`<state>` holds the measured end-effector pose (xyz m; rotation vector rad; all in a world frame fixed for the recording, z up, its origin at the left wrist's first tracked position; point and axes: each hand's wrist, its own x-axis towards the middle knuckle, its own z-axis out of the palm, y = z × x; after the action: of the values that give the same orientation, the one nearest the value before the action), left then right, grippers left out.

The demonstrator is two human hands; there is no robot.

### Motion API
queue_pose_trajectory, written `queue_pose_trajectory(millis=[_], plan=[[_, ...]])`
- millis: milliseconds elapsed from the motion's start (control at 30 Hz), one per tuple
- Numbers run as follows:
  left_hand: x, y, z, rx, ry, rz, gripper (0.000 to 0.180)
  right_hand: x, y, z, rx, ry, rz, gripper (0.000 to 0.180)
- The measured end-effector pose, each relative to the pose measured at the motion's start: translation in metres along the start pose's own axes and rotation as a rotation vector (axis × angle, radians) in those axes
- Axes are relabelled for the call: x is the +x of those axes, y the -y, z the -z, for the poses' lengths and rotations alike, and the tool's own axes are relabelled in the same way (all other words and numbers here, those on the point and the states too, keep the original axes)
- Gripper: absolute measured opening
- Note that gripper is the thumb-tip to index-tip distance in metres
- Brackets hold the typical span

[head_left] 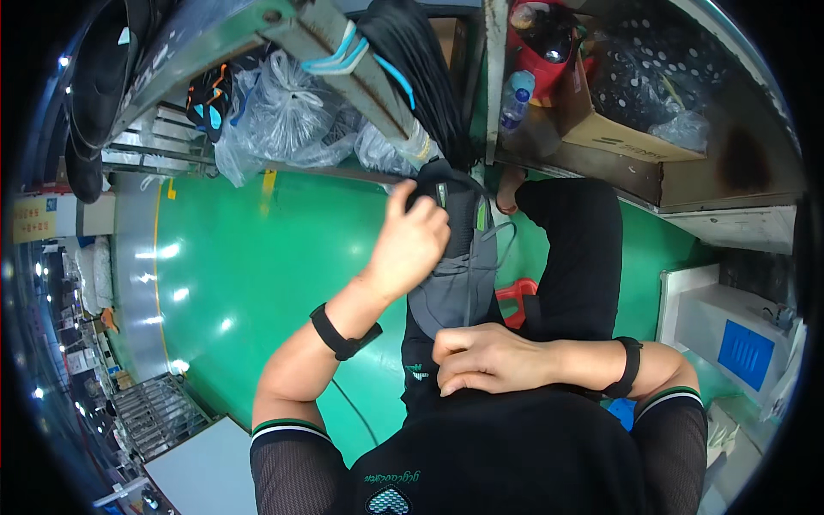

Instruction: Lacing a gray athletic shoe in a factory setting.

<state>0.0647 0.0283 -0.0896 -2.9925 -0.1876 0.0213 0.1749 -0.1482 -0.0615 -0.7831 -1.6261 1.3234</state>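
Observation:
A dark grey shoe with grey laces and small green accents lies lengthwise over my left thigh, its toe toward my body. My left hand is closed on the far end of the shoe, with its fingers curled at the black collar. Close to the toe, my right hand is closed with the fingers bent inward. What its fingers hold, if anything, is hidden. A loose lace loop sticks out at the shoe's right side.
A metal rack with plastic bags and a bundle of black cords stands ahead. At right, a shelf holds a cardboard box and a water bottle. A red stool shows beside my legs on the green floor.

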Motion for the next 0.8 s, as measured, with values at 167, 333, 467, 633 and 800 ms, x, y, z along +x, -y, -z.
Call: queue_pose_trajectory(millis=[167, 333, 467, 633, 800], plan=[[0.004, -0.005, -0.03, -0.545, -0.228, 0.35, 0.015, -0.011, -0.009, -0.004, -0.034, -0.125, -0.225, 0.018], [0.011, -0.01, -0.022, -0.373, -0.164, 0.325, 0.025, -0.013, -0.022, 0.005, 0.127, -0.424, -0.434, 0.017], [0.008, 0.001, 0.003, -0.571, -0.051, 0.325, 0.043, -0.038, -0.028, 0.029, 0.467, -0.481, -0.486, 0.024], [0.014, -0.014, 0.002, -0.15, 0.022, 0.153, 0.02, -0.047, -0.035, 0.048, 0.519, -0.649, -0.487, 0.019], [0.017, -0.017, 0.001, -0.11, 0.088, 0.148, 0.017, -0.042, -0.051, 0.05, 0.434, -0.6, -0.458, 0.005]])
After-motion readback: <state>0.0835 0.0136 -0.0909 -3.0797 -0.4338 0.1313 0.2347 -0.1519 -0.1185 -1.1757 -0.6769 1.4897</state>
